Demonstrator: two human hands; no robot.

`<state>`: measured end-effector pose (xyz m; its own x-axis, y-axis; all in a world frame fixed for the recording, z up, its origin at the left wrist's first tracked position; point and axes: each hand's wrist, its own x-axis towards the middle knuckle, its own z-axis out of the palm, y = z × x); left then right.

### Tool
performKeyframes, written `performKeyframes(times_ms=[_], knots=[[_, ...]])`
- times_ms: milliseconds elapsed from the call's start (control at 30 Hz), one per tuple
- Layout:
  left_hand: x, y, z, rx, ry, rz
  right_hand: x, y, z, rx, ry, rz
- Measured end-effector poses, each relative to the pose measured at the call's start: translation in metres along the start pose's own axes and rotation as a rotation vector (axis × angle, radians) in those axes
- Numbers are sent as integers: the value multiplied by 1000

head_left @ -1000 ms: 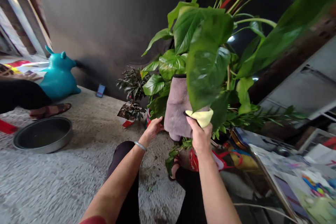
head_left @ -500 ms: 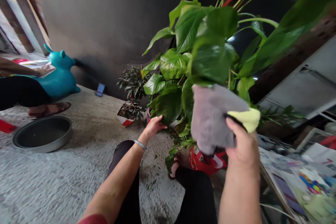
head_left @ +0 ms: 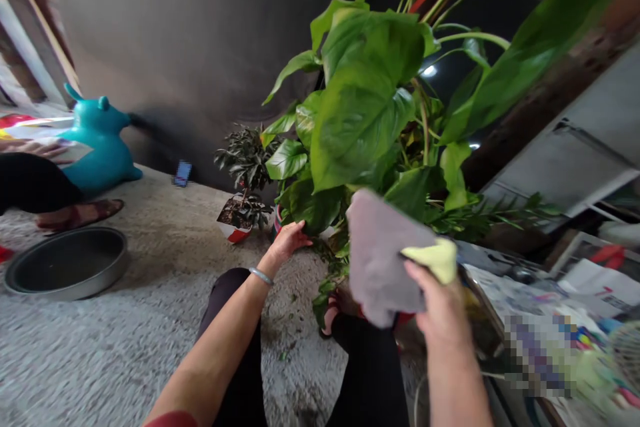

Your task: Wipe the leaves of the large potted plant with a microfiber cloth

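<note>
My right hand [head_left: 440, 300] grips a grey cloth [head_left: 383, 257] with a yellow underside folded over near my thumb. The cloth hangs in front of a tall potted plant, just below one of its large green leaves [head_left: 357, 123]. Low on the plant's left side, my left hand [head_left: 290, 240], with a bracelet at its wrist, has its fingers closed at the lower edge of a dark green leaf [head_left: 315, 207]. The cloth and my leg mostly hide the red pot below.
A small potted shrub [head_left: 243, 213] stands by the dark wall. To the left are a round metal basin [head_left: 67, 263], a blue animal-shaped toy [head_left: 103, 147] and another person's sandaled foot [head_left: 83, 213]. A cluttered table [head_left: 545, 293] is on the right.
My right hand has moved the cloth down and left, off the large leaf, which now shows fully. My left hand stays at the same lower leaf. The view has shifted slightly.
</note>
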<state>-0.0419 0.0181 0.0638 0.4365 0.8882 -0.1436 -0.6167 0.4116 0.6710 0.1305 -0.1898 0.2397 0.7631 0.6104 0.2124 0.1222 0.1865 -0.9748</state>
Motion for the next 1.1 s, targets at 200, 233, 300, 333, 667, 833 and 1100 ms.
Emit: performKeyframes(times_ms=[200,233,300,333,667,833,1100], knots=[[-4,-6,9,47,-12,15,78,-2,3,231,280,-114],[-5,-7,9,47,-12,22,73,18,0,214,253,64],[-5,-6,8,46,-12,31,51,58,-10,176,176,387],[-5,-6,7,46,-15,30,37,74,-17,164,136,486],[-8,2,6,50,-6,9,77,-18,-10,512,199,146],[-5,1,3,34,10,17,45,35,38,358,39,506],[0,1,-5,51,-10,28,-16,57,4,330,-126,370]])
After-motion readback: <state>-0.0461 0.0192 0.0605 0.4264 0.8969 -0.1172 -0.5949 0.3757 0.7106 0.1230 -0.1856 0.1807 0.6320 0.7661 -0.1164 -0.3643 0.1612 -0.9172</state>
